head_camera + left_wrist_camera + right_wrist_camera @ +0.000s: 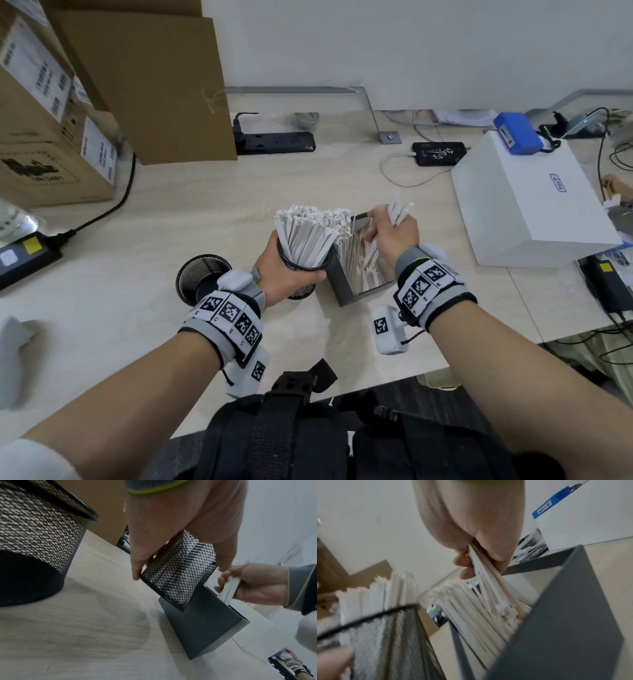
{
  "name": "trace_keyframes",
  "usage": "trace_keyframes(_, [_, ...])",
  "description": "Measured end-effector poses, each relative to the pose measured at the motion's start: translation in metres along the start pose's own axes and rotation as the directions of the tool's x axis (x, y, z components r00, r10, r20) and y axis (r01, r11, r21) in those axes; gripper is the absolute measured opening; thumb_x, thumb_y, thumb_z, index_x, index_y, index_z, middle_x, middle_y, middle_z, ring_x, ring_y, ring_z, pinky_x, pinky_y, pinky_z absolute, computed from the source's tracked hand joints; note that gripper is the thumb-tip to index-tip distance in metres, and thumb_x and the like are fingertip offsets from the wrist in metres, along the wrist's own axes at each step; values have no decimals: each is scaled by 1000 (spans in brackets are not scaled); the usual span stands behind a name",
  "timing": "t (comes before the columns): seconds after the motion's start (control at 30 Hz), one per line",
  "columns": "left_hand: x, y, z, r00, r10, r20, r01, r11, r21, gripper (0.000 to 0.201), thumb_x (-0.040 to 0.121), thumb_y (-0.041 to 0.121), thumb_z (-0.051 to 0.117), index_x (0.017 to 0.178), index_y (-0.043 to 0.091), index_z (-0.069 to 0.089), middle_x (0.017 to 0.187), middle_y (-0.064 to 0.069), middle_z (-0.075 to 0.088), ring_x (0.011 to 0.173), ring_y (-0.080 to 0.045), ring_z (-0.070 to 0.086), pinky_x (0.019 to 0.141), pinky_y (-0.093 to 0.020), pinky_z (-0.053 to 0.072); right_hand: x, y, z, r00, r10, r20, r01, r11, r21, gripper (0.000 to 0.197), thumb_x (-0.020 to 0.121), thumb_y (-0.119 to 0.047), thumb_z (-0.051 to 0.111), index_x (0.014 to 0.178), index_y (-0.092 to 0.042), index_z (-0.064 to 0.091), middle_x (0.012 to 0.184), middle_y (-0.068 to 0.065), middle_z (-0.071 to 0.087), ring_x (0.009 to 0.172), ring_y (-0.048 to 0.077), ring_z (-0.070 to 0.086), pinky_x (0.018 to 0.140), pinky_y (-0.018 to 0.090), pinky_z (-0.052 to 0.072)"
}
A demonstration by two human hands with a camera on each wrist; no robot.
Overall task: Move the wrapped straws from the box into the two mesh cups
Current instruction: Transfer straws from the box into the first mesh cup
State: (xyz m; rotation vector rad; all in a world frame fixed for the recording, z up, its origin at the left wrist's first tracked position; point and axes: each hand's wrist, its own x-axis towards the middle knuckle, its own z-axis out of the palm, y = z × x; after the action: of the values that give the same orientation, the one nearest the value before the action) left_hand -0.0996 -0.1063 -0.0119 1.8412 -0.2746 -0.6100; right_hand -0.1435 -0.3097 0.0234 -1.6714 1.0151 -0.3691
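Note:
My left hand (291, 270) grips a black mesh cup (306, 270) packed with white wrapped straws (308, 233), tilted and lifted beside the grey box (346, 291). In the left wrist view the cup (178, 573) hangs against the box's wall (204, 622). My right hand (390, 233) reaches into the box and holds a bundle of wrapped straws (399, 210); the right wrist view shows the fingers (464, 561) curled round the bundle (489, 578), with more straws (476, 615) leaning inside the box (556, 635). A second mesh cup (202, 277), holding nothing, stands to the left.
Cardboard boxes (51, 113) fill the back left, with a black power strip (274, 142) behind. A white box (534, 205) carrying a blue device (517, 132) stands to the right, next to a phone (438, 154) and cables. A black adapter (24, 257) lies at the left edge.

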Motion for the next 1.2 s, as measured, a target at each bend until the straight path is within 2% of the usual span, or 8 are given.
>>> trace_keyframes(0.13, [1,0,2,1000,-2,15,2,1000,11,89,59,29,92,133,24,43,119,11,61,109,-9,59,91,-25,45,-4,-36,-10,998,51,-42,-32,928,371,20,93,-19,53,77,-8,60,48,4,50,44,24,51,50,37,47])
trace_keyframes(0.37, [1,1,11,999,-2,54,1,1000,25,88,57,33,93,131,26,46,119,13,62,109,-7,60,92,-26,47,-31,-67,4,989,-32,145,-61,800,596,27,94,-27,61,79,-5,56,50,4,51,47,23,57,60,36,56])
trace_keyframes(0.67, [3,14,16,997,39,63,-36,998,-43,87,52,39,90,129,29,49,117,13,66,108,-3,62,95,-35,52,-55,-52,30,977,-123,176,50,929,367,23,90,-23,66,70,-12,63,51,5,60,59,29,63,69,46,58])
trace_keyframes(0.8, [3,17,16,997,41,60,-36,996,-79,87,53,39,91,130,30,49,117,14,67,108,-4,63,96,-37,53,-58,-53,24,952,-266,149,250,961,119,19,83,-30,74,69,-19,65,62,-3,68,62,11,67,66,29,57])
trace_keyframes(0.9, [7,19,14,998,52,46,-47,993,-111,96,50,40,89,134,28,46,121,13,66,111,-3,63,96,-36,53,-65,-44,31,919,-347,186,354,935,-7,32,73,-40,77,86,-14,64,81,4,69,76,14,68,72,34,57])
trace_keyframes(1.03, [7,17,9,997,66,38,-62,993,-101,95,50,36,90,132,25,44,118,13,66,107,0,64,91,-29,54,-59,-32,38,950,-277,145,297,944,-142,66,59,-66,68,118,-40,50,119,3,60,107,20,61,93,41,51])
trace_keyframes(1.13, [6,12,8,995,91,51,-86,991,-100,87,60,17,91,129,28,40,119,20,62,109,8,60,85,-13,50,-58,-30,35,962,-184,203,231,943,-241,92,64,-64,73,143,-33,35,143,0,45,129,18,47,108,40,40])
trace_keyframes(1.2, [5,6,10,995,98,35,-93,990,-110,84,61,10,90,124,32,39,121,18,61,112,4,61,88,-16,52,-63,-28,35,953,-153,262,232,924,-304,99,66,-59,77,147,-32,27,149,-1,36,134,18,39,112,38,33])
